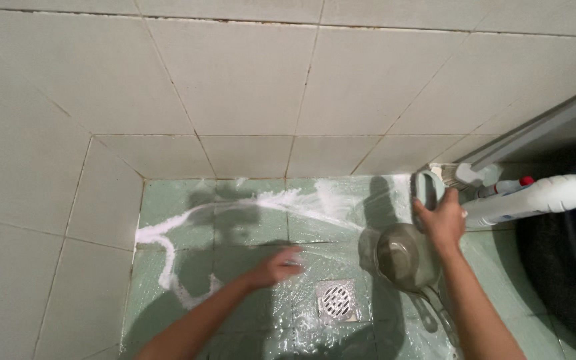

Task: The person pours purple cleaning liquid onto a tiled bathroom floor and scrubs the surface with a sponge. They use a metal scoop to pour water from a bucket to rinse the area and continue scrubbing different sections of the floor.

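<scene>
My left hand is blurred low over the wet green floor tiles, its fingers curled on a small pale object that I cannot make out. My right hand grips a round pale green object at the back right corner of the floor. Just below that hand lies a metal saucepan, its handle pointing toward me. White foam streaks the tiles in an arc from the left wall to the back right.
A square metal drain sits in the floor between my arms. A white spray bottle with a red nozzle lies at the right by a grey door frame. A dark tub fills the right side. Pale tiled walls enclose the back and left.
</scene>
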